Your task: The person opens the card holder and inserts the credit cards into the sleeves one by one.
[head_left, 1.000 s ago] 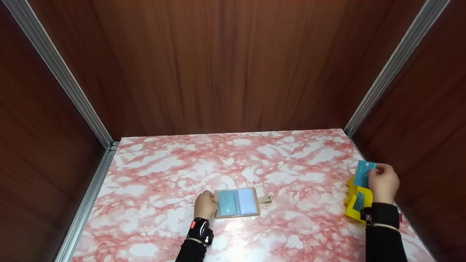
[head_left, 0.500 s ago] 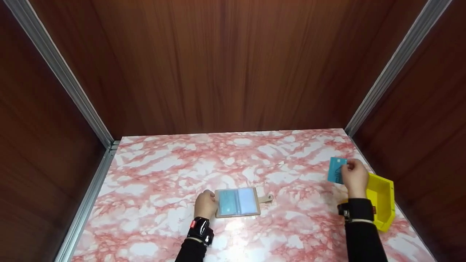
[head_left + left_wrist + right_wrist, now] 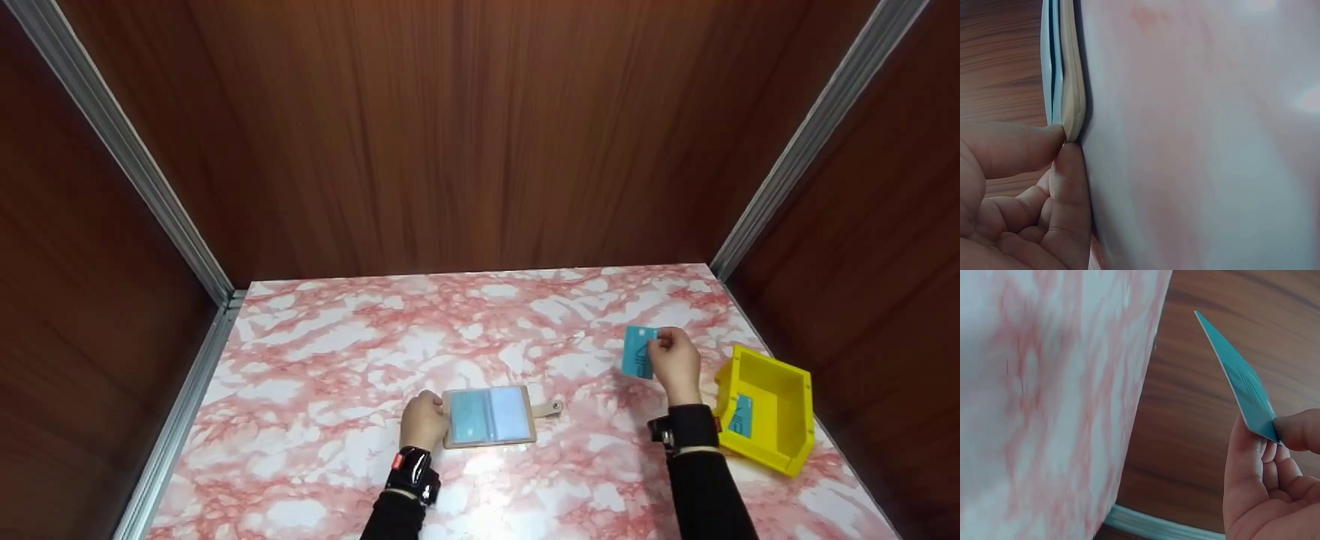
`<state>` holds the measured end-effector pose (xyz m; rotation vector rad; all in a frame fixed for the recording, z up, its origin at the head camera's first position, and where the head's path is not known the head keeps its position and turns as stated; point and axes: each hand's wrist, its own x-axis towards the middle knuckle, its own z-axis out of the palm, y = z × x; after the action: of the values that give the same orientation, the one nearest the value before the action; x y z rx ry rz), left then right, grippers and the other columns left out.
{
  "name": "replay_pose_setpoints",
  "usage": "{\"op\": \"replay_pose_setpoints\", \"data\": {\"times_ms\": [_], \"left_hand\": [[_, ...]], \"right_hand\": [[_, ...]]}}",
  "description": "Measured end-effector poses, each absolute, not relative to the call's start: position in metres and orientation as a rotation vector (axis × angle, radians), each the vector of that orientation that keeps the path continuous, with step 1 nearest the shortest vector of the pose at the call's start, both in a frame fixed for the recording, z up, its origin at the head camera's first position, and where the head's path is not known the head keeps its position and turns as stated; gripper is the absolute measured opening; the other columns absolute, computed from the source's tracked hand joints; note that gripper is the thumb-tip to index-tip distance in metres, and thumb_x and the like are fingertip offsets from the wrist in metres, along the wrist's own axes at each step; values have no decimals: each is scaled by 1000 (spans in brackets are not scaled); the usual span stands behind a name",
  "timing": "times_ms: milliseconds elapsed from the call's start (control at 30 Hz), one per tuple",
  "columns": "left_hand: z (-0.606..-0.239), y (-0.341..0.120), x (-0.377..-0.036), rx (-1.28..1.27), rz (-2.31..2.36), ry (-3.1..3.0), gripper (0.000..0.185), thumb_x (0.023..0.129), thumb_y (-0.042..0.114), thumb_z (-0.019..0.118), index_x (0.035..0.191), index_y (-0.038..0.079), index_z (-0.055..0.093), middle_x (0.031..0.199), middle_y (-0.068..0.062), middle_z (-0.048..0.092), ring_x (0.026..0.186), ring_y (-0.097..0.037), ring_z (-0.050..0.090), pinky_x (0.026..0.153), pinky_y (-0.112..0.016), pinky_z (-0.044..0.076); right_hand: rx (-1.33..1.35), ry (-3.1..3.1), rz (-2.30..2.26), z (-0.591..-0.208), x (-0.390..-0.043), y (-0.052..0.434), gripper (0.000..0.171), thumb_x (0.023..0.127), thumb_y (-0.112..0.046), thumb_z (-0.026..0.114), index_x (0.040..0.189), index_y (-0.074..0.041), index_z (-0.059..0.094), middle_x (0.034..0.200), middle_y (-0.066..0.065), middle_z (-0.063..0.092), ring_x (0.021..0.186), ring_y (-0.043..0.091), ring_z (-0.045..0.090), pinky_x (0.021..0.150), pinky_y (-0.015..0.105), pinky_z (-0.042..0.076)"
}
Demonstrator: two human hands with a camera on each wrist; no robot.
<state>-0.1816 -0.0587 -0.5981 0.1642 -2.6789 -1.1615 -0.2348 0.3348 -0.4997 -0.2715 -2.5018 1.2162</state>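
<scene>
My left hand sits at the left edge of the open card holder, which lies flat on the pink-marbled counter. In the left wrist view my thumb and forefinger pinch that edge of the holder, where its tan cover and clear sleeves stack together; pinned like this, it should lie spread open and not slide. Its snap tab sticks out to the right, lying loose on the counter.

My right hand is raised above the counter, between the holder and the yellow bin. My fingers nip a teal card by one corner, thumb on top, the other fingers curled beneath, so most of the card juts free toward the holder. A corner hold leaves the long edge bare, which I judge suits sliding it into a sleeve. One teal card already shows in the holder's left pocket; the right pocket looks pale and empty.

The bin stands near the counter's right edge, tipped open toward me, with another teal card leaning inside it
</scene>
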Motion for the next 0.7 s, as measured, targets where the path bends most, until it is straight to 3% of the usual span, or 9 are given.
{"op": "replay_pose_setpoints", "data": {"times_ms": [400, 700], "left_hand": [[-599, -59, -183, 156, -1161, -2676, 17, 70, -4, 68, 87, -2, 65, 75, -6, 63, 74, -29, 61, 71, -44, 49], [-598, -59, -182, 170, -1173, -2677, 18, 69, -4, 68, 86, -1, 65, 74, -6, 63, 74, -30, 61, 72, -44, 49]], "right_hand": [[-256, -2563, 1344, -519, -240, 291, 29, 95, -7, 53, 118, 10, 55, 107, 26, 57, 99, 39, 54, 88, 49, 43], [-218, -2546, 1348, -527, -242, 269, 22, 90, -6, 57, 107, 8, 58, 94, 18, 58, 89, 33, 54, 80, 42, 44]]}}
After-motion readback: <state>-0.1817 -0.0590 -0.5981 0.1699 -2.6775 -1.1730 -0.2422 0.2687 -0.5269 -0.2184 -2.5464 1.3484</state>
